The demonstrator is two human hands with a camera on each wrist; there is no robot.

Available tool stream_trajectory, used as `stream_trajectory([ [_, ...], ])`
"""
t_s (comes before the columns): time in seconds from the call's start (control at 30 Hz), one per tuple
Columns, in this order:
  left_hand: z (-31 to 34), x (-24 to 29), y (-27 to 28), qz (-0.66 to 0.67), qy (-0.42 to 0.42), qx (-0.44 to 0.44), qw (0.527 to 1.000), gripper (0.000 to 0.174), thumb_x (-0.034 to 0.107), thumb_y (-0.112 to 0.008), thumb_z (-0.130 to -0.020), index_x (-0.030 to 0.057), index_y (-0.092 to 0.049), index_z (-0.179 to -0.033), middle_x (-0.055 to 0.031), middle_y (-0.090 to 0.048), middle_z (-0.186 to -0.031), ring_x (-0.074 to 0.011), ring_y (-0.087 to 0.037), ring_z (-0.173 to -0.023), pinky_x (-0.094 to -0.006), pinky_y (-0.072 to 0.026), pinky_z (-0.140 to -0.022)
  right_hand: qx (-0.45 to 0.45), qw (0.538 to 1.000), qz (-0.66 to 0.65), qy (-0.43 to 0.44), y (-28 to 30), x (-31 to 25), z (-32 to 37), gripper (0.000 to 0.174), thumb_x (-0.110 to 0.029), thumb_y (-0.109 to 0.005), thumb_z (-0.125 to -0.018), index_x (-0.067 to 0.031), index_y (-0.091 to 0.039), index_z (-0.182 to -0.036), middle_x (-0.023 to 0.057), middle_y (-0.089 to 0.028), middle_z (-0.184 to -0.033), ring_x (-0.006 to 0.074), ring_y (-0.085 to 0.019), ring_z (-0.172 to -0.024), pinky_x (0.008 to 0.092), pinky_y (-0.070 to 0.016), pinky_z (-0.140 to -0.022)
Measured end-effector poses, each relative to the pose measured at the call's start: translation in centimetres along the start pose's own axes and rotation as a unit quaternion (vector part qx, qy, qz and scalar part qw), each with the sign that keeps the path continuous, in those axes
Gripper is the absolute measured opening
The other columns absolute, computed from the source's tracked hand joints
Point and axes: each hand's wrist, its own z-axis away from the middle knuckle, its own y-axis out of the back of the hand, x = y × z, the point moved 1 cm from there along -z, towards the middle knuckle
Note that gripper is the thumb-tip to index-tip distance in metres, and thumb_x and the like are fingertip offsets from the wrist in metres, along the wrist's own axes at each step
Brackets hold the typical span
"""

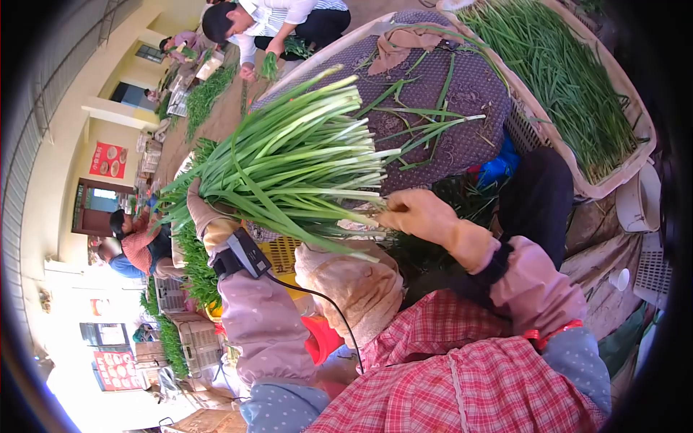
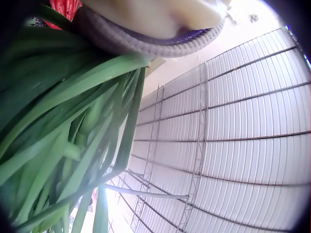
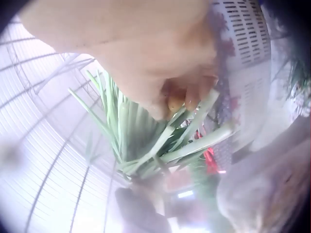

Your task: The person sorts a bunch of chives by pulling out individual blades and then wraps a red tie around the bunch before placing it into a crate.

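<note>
A big bunch of Chinese chives (image 1: 303, 159) fans out in front of the person, green leaves to the left and pale stalk ends to the right. The gloved left hand (image 1: 209, 215) grips it from below at the leafy part, partly hidden by hanging leaves. In the left wrist view the leaves (image 2: 63, 126) spread beside the glove cuff (image 2: 146, 43). At the pale ends, the right hand (image 1: 422, 216) pinches a few stalks with curled fingers. The right wrist view shows these fingers (image 3: 192, 94) bent at the stalk ends (image 3: 199, 131).
A patterned cloth pad (image 1: 433, 94) with loose chive leaves lies ahead. Beyond its right side stands a lined crate (image 1: 563, 86) full of chives. A yellow basket (image 1: 285, 260) sits below the bunch. Another person (image 1: 281, 22) crouches at the far side, handling greens.
</note>
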Motion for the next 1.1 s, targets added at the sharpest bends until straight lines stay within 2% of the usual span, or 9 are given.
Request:
stream_trajectory([
  [0.1, 0.3, 0.4, -0.1, -0.015, 0.011, 0.02, 1.0, 0.045, 0.034, -0.056, -0.085, 0.0032, -0.058, -0.117, -0.0164, -0.063, -0.114, -0.0351, -0.061, -0.098, -0.048, -0.0499, -0.088, -0.165, 0.922, 0.35, 0.018, -0.1, 1.8, 1.7, 0.024, -0.03, -0.068, -0.08, -0.013, -0.068, -0.098, 0.0146, -0.067, -0.083, 0.0304, -0.066, -0.075, 0.04, -0.051, -0.066],
  [0.2, -0.1, 0.2, 0.5, 0.001, 0.008, 0.004, 1.0, 0.045, 0.035, -0.056, -0.085, 0.0041, -0.058, -0.118, -0.016, -0.063, -0.114, -0.0349, -0.061, -0.099, -0.0484, -0.05, -0.088, -0.051, 0.908, 0.415, -0.014, 0.9, 0.3, 2.9, 0.031, -0.024, -0.064, -0.081, -0.0071, -0.066, -0.107, 0.0134, -0.07, -0.096, 0.0326, -0.067, -0.085, 0.0401, -0.053, -0.074],
  [0.23, 0.0, 0.2, 0.6, 0.001, 0.007, 0.007, 1.0, 0.045, 0.035, -0.056, -0.085, 0.0041, -0.058, -0.118, -0.016, -0.063, -0.114, -0.0349, -0.061, -0.099, -0.0484, -0.05, -0.088, 0.096, 0.939, 0.309, 0.116, 1.3, -0.3, 3.2, 0.036, -0.026, -0.067, -0.08, -0.0088, -0.064, -0.112, 0.0138, -0.069, -0.093, 0.0329, -0.067, -0.086, 0.0394, -0.0525, -0.074],
  [0.37, 0.1, 0.2, 0.5, -0.011, 0.009, 0.014, 1.0, 0.045, 0.035, -0.055, -0.085, 0.0038, -0.058, -0.118, -0.0166, -0.063, -0.115, -0.0354, -0.061, -0.1, -0.049, -0.0498, -0.089, 0.154, 0.981, 0.051, 0.109, 0.6, -0.6, -2.5, 0.037, -0.027, -0.068, -0.082, -0.0081, -0.063, -0.113, 0.0121, -0.069, -0.088, 0.028, -0.068, -0.086, 0.038, -0.0513, -0.075],
  [0.6, -0.4, 0.6, 0.9, -0.032, -0.015, 0.01, 0.999, 0.045, 0.033, -0.055, -0.086, 0.0014, -0.058, -0.117, -0.0177, -0.063, -0.115, -0.0361, -0.061, -0.1, -0.0508, -0.0497, -0.09, 0.009, 0.903, -0.429, -0.009, -2.9, 2.0, -5.5, 0.042, -0.008, -0.076, -0.077, 0.0017, -0.059, -0.113, 0.0029, -0.058, -0.068, 0.0091, -0.048, -0.052, 0.0226, -0.0383, -0.046],
  [0.8, 0.1, 0.7, 0.7, -0.03, 0.003, 0.037, 0.999, 0.045, 0.034, -0.055, -0.086, 0.0022, -0.058, -0.117, -0.0173, -0.062, -0.116, -0.0357, -0.061, -0.101, -0.0507, -0.0499, -0.09, -0.041, 0.913, -0.405, 0.0, -3.3, 1.1, -5.0, 0.042, -0.026, -0.073, -0.085, 0.0013, -0.061, -0.114, -0.0015, -0.057, -0.066, 0.0061, -0.043, -0.051, 0.0235, -0.0322, -0.045],
  [0.87, 0.7, 0.7, 0.5, -0.006, 0.01, 0.021, 1.0, 0.045, 0.034, -0.056, -0.086, 0.0021, -0.059, -0.117, -0.0172, -0.063, -0.116, -0.0355, -0.061, -0.101, -0.05, -0.05, -0.09, -0.055, 0.914, -0.402, 0.015, -3.1, 0.1, -4.5, 0.037, -0.022, -0.072, -0.085, 0.0002, -0.064, -0.113, 0.0066, -0.068, -0.079, 0.0122, -0.058, -0.064, 0.0309, -0.0476, -0.056],
  [0.93, 1.0, 1.0, 0.5, 0.016, 0.017, 0.005, 1.0, 0.044, 0.033, -0.056, -0.085, 0.0021, -0.059, -0.117, -0.017, -0.063, -0.116, -0.0352, -0.061, -0.101, -0.0494, -0.0501, -0.09, 0.071, 0.94, -0.275, 0.19, -3.4, 0.3, -4.5, 0.027, -0.028, -0.064, -0.089, -0.0029, -0.069, -0.098, 0.0075, -0.069, -0.076, 0.0204, -0.064, -0.068, 0.0342, -0.0491, -0.061],
  [1.1, 2.0, 2.5, 0.2, 0.025, -0.009, -0.046, 0.999, 0.043, 0.035, -0.058, -0.085, 0.0027, -0.062, -0.113, -0.0164, -0.065, -0.112, -0.0333, -0.064, -0.098, -0.0472, -0.0512, -0.091, 0.038, 0.966, 0.113, 0.23, 1.0, 0.5, 1.2, 0.019, -0.024, -0.06, -0.086, -0.0075, -0.069, -0.087, 0.0105, -0.067, -0.079, 0.0299, -0.065, -0.076, 0.0383, -0.051, -0.067],
])
